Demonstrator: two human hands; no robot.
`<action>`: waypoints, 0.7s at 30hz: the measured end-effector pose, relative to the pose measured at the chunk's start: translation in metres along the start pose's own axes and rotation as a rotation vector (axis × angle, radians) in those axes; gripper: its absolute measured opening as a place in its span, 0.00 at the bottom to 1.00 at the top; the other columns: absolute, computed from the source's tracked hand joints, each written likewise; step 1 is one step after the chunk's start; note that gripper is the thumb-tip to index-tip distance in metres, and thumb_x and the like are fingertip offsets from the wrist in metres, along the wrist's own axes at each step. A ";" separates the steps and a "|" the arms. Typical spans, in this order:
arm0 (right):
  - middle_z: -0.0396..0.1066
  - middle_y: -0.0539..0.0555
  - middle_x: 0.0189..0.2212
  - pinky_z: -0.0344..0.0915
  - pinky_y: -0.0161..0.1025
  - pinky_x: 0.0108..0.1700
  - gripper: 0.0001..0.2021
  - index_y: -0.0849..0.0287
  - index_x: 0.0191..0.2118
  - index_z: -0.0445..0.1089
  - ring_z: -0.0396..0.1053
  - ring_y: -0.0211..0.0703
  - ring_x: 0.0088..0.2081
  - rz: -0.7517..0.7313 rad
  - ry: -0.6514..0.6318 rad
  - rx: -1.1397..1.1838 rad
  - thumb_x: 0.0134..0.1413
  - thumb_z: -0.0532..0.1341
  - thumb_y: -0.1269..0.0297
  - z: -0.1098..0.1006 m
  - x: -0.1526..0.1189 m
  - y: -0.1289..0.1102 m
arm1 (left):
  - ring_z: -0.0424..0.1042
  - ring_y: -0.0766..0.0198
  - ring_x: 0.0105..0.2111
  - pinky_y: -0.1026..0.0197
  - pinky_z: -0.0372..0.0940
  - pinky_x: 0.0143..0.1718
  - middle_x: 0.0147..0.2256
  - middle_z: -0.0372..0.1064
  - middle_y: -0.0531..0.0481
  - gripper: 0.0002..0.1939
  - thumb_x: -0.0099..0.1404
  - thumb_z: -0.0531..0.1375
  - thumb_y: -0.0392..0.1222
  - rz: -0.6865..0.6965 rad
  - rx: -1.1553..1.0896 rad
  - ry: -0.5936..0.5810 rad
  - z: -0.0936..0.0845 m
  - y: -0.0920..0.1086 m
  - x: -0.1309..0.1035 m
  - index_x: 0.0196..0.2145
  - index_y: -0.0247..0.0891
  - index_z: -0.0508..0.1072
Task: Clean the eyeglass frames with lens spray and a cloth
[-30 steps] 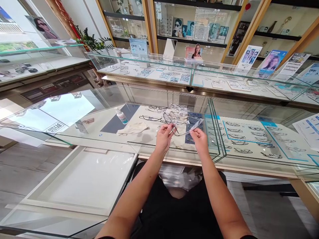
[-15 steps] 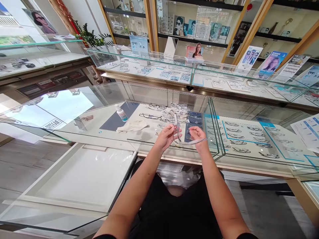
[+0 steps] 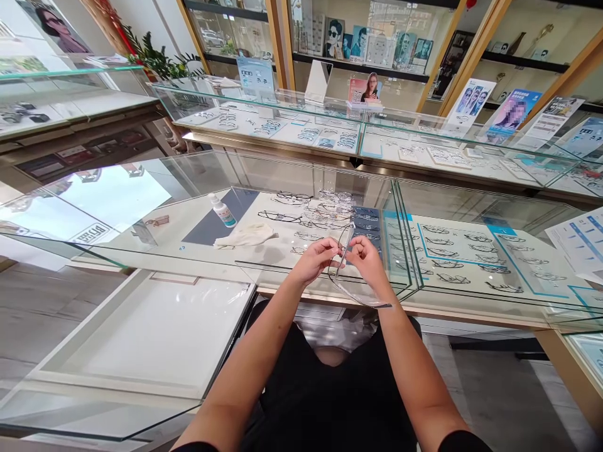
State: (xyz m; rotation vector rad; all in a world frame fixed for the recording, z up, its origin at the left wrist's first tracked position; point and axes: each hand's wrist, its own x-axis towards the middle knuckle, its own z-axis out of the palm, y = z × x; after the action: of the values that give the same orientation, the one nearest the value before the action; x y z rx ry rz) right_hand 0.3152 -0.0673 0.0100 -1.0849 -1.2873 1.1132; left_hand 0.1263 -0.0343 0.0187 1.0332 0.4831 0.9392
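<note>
A pair of thin dark-rimmed glasses [image 3: 337,275] is held up above the front edge of the glass display counter [image 3: 245,271]. My left hand [image 3: 316,258] is closed on the frame from the left side. Fingers of my right hand [image 3: 363,256] pinch the frame from the right, close to my left fingertips. One temple arm of the glasses stretches down and right, past my right wrist. Beyond my hands several other glasses [image 3: 292,198] lie in rows in the case. Left of them are a cream cloth [image 3: 247,235] and a white spray bottle [image 3: 223,211].
A dark grey mat [image 3: 200,227] lies beneath the bottle. An open white tray or drawer [image 3: 155,333] sits at the lower left. More eyewear fills the right case [image 3: 471,251] and the far display counter [image 3: 282,129], where upright cards stand.
My right hand has moved left to the glasses and closed on them, beside my left hand. The glasses have turned, and their temple arm hangs lower. The view has shifted slightly.
</note>
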 end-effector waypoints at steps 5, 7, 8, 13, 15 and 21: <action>0.52 0.38 0.22 0.47 0.37 0.31 0.25 0.51 0.43 0.66 0.48 0.37 0.25 0.005 -0.031 0.011 0.51 0.76 0.45 0.000 0.001 -0.001 | 0.71 0.66 0.36 0.62 0.77 0.36 0.37 0.66 0.50 0.20 0.61 0.76 0.51 0.016 0.006 0.001 0.000 0.000 0.000 0.31 0.35 0.74; 0.53 0.39 0.22 0.49 0.37 0.32 0.26 0.52 0.43 0.65 0.50 0.37 0.25 -0.003 -0.026 -0.005 0.50 0.76 0.44 0.001 0.001 -0.001 | 0.71 0.67 0.35 0.64 0.76 0.35 0.37 0.67 0.50 0.19 0.61 0.76 0.51 0.020 0.005 0.002 0.001 0.000 0.000 0.31 0.35 0.74; 0.53 0.39 0.22 0.50 0.37 0.32 0.26 0.52 0.44 0.65 0.50 0.37 0.25 -0.008 -0.021 -0.014 0.50 0.76 0.44 0.001 0.001 -0.001 | 0.72 0.67 0.35 0.65 0.75 0.35 0.37 0.67 0.50 0.19 0.61 0.76 0.51 0.022 0.004 0.004 0.001 0.000 -0.001 0.31 0.35 0.74; 0.52 0.40 0.24 0.50 0.37 0.32 0.28 0.51 0.44 0.66 0.50 0.37 0.26 -0.020 -0.041 -0.016 0.49 0.77 0.42 0.003 0.000 -0.003 | 0.73 0.66 0.36 0.65 0.74 0.35 0.38 0.70 0.49 0.19 0.61 0.76 0.51 0.028 0.000 0.014 0.000 -0.002 0.000 0.31 0.36 0.74; 0.54 0.40 0.25 0.51 0.37 0.32 0.30 0.51 0.45 0.66 0.50 0.37 0.26 -0.005 -0.060 0.014 0.47 0.77 0.39 0.003 0.000 -0.005 | 0.75 0.65 0.37 0.64 0.75 0.36 0.39 0.73 0.48 0.20 0.61 0.76 0.51 0.020 -0.003 0.014 -0.001 -0.003 0.001 0.31 0.36 0.74; 0.54 0.44 0.25 0.51 0.40 0.30 0.32 0.51 0.41 0.68 0.49 0.39 0.26 -0.051 0.070 0.108 0.52 0.65 0.24 -0.008 0.000 -0.003 | 0.76 0.62 0.38 0.62 0.75 0.38 0.35 0.76 0.46 0.20 0.63 0.75 0.53 0.016 0.021 0.006 -0.001 -0.003 0.001 0.33 0.37 0.74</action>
State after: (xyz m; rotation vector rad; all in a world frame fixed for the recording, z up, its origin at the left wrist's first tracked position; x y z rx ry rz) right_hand 0.3235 -0.0676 0.0125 -0.9969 -1.1797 1.0847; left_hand 0.1279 -0.0336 0.0158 1.0548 0.4918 0.9532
